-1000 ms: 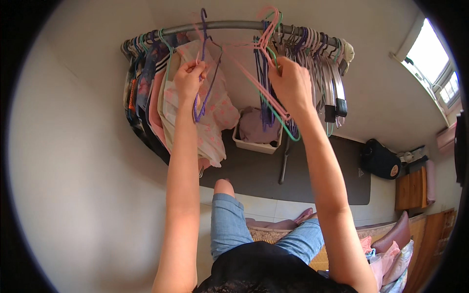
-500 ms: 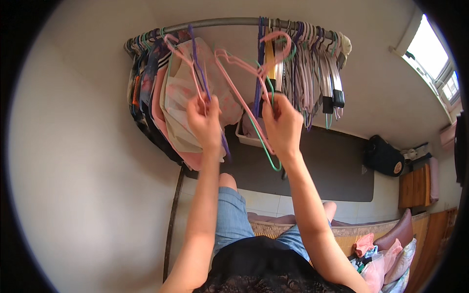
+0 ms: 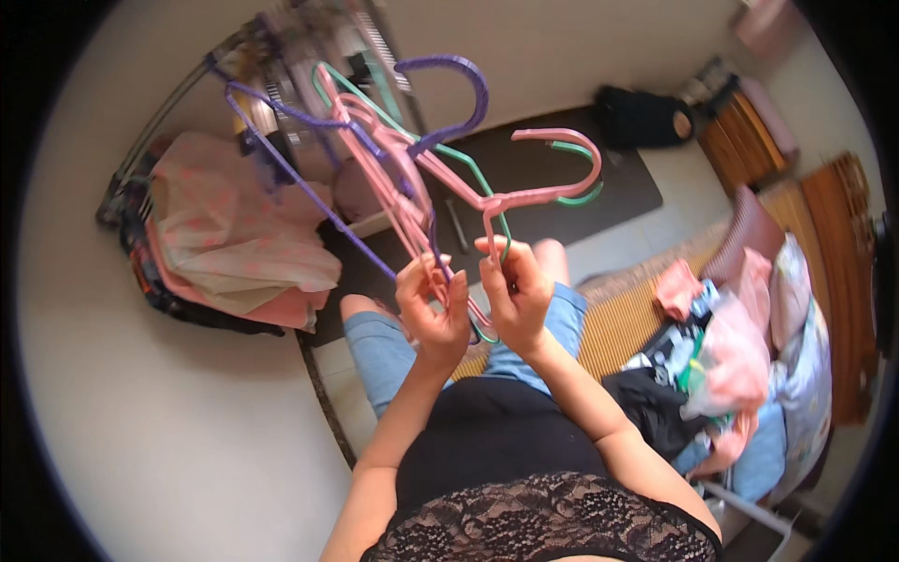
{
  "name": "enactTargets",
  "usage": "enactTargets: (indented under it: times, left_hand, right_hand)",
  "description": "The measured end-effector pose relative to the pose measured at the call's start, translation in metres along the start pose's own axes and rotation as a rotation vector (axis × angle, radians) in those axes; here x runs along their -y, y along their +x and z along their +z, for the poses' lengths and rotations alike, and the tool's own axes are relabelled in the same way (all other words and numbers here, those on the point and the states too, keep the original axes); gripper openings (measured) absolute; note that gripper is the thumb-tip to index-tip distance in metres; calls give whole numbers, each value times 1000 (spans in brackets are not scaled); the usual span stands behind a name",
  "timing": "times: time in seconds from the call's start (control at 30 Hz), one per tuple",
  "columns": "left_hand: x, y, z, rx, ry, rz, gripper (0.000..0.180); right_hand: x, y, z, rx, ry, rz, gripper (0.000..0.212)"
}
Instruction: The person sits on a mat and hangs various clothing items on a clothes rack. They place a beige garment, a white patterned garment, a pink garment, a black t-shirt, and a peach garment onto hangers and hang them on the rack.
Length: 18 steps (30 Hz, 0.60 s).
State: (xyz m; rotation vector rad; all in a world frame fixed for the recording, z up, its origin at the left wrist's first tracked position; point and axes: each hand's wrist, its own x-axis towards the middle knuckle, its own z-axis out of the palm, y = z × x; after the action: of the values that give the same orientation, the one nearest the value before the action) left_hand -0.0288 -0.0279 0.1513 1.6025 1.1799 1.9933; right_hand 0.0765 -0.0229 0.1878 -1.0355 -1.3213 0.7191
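Observation:
Both my hands are close together in front of my lap, each closed on plastic clothes hangers. My left hand [image 3: 433,304] grips a purple hanger [image 3: 300,187] together with a pink one, their frames overlapping. In my right hand [image 3: 513,292] are a pink hanger [image 3: 459,178] and a green hanger [image 3: 479,173], lying against each other with their hooks pointing right. Where the hangers cross between my hands, I cannot tell every one apart.
Clothes [image 3: 234,225] hang from a curved metal rail [image 3: 169,112] at the left, with blurred hangers farther along it. To the right, a clothes pile [image 3: 730,347] lies on a woven mat [image 3: 623,328]. A black bag [image 3: 646,117] stands near a wooden cabinet [image 3: 744,136].
My view has turned right and down, away from the rail. Both hands have drawn closer to my body and to each other, bringing the hangers together.

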Motion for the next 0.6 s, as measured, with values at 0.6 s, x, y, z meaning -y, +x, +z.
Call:
enactTargets:
  times: [0.6]
  left_hand:
    - [-66,-194,167,1159,-145,-489,38]
  right_hand:
    - [-86,-178,-227,-766,-68,490,18]
